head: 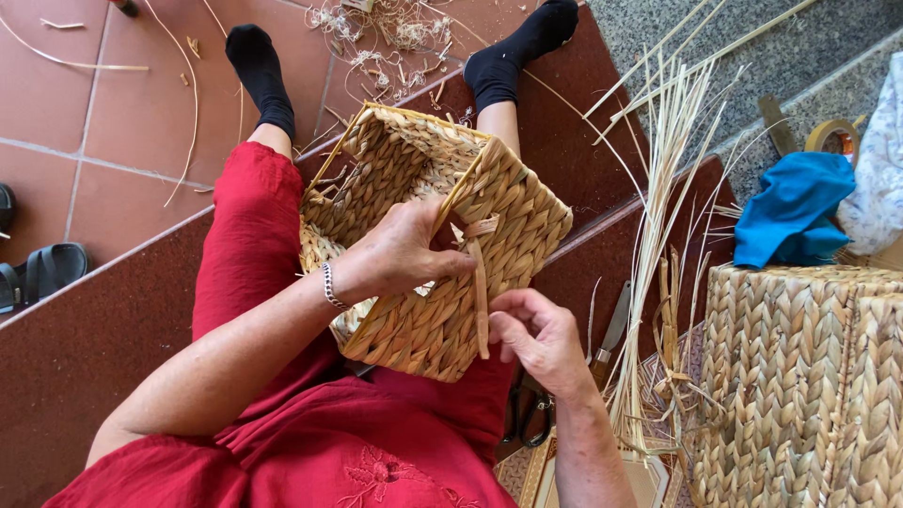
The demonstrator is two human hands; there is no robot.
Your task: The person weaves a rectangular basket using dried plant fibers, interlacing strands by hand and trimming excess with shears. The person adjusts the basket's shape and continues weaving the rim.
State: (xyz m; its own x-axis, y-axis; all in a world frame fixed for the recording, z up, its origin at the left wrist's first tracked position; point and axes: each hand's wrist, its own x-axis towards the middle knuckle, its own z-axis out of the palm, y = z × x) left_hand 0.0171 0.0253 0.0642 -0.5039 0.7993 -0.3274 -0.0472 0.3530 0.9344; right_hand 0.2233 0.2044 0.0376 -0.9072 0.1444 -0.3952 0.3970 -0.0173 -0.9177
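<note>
A square woven straw basket (513, 212) rests tilted on my lap, its open mouth facing away from me. My left hand (404, 249), with a silver bracelet at the wrist, lies over the basket's near rim and pinches a flat straw strand (482, 292) that hangs down the outer wall. My right hand (536, 334) is just below, its fingers closed on the lower end of the same strand. I wear red clothes and black socks.
A bundle of loose straw stalks (658, 188) leans at my right. A finished woven box (804, 376) stands at the right with a blue cloth (790, 212) and a tape roll (832, 136) behind it. Scissors (531, 419) and a knife (611, 325) lie by my thigh. Black sandals (42, 273) sit at the left.
</note>
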